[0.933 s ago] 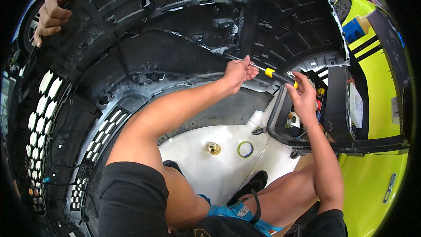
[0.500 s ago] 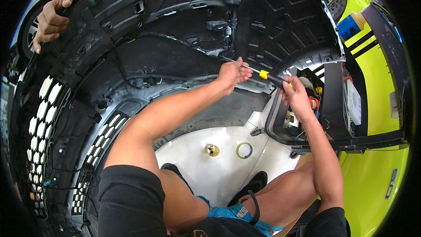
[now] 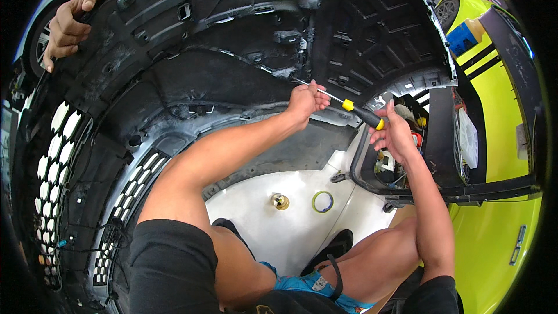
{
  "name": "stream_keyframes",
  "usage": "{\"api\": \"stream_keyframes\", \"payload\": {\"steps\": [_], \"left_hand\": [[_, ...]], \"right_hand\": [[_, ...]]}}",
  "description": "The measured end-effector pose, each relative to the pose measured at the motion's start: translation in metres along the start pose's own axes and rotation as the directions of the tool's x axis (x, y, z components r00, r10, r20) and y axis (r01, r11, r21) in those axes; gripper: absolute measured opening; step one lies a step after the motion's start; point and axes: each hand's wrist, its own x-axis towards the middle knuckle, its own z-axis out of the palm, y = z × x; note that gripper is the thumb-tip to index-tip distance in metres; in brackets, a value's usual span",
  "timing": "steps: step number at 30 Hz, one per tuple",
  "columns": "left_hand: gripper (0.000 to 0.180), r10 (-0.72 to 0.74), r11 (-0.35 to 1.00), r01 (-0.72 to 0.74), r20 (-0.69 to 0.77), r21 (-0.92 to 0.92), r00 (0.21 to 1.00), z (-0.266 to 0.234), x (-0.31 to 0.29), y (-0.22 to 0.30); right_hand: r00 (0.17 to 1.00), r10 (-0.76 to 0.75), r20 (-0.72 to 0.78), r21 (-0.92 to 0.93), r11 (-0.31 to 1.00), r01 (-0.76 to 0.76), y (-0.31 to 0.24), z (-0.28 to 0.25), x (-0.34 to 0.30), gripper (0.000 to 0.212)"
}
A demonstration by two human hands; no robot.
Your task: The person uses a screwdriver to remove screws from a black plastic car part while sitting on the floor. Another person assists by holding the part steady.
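A screwdriver with a black and yellow handle slants across the middle, its tip against the inside of a black car bumper. My left hand pinches the metal shaft near the tip with thumb and forefinger, the other fingers curled loosely. By the handle's end, my right hand has its thumb and fingers spread, not wrapped around the handle. A yellow piece sits where the shaft meets the handle. The exact point under the tip is too small to make out.
Another person's hand grips the bumper's upper left edge. On the white floor are a roll of tape and a small gold-coloured item. A black wheeled cart with tools stands at right, before a lime-green car.
My right hand has loosened from the screwdriver's handle and its fingers have spread. The handle end has tipped slightly lower. My left hand stays on the shaft.
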Motion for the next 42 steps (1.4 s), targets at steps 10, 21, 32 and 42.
{"api": "stream_keyframes", "payload": {"steps": [10, 21, 32, 42], "left_hand": [[0.038, -0.013, 0.999, 0.014, 0.012, -0.035, 1.000, 0.004, -0.003, 0.004], [0.045, 0.016, 0.996, -0.017, -0.018, -0.085, 1.000, -0.007, 0.000, 0.003], [0.039, 0.053, 0.994, -0.055, -0.026, -0.098, 0.998, -0.009, -0.004, 0.002], [0.043, -0.012, 0.983, 0.014, 0.011, -0.186, 1.000, -0.013, -0.003, 0.007]], "right_hand": [[0.979, 0.104, 0.177, 0.230, 0.962, -0.144, 0.002, -0.009, 0.010, 0.028], [0.999, -0.021, -0.031, -0.089, 0.996, 0.018, -0.015, 0.019, -0.009, 0.027], [0.980, -0.176, 0.094, -0.064, 0.981, 0.182, -0.001, 0.005, -0.002, 0.049], [0.968, -0.250, 0.012, -0.019, 0.968, 0.250, 0.010, 0.004, 0.010, 0.036]]}}
